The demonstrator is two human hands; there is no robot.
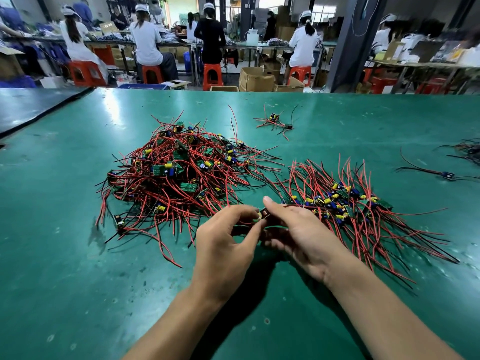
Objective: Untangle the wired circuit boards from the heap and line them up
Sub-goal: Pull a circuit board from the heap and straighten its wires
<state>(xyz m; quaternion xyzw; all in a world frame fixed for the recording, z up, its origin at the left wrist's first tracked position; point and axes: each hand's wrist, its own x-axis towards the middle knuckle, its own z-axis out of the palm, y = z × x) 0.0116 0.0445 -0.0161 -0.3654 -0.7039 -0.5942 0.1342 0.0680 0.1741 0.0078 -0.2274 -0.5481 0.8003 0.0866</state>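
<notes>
A tangled heap [179,175] of small green circuit boards with red and black wires lies on the green table, left of centre. To its right several boards [345,201] lie side by side in a row, their wires fanned out. Between the two, just above the table, a single small circuit board [262,214] is pinched from both sides. My left hand [226,242] holds it with thumb and fingertips. My right hand [298,235] grips its other end, thumb on top. The board's wires are mostly hidden under my hands.
The green table [78,281] has bare surface in front. A few loose wired boards [276,122] lie at the back, and one more wired board [446,174] at the right beside a dark wire bundle [467,149]. Seated workers and benches fill the room beyond the far edge.
</notes>
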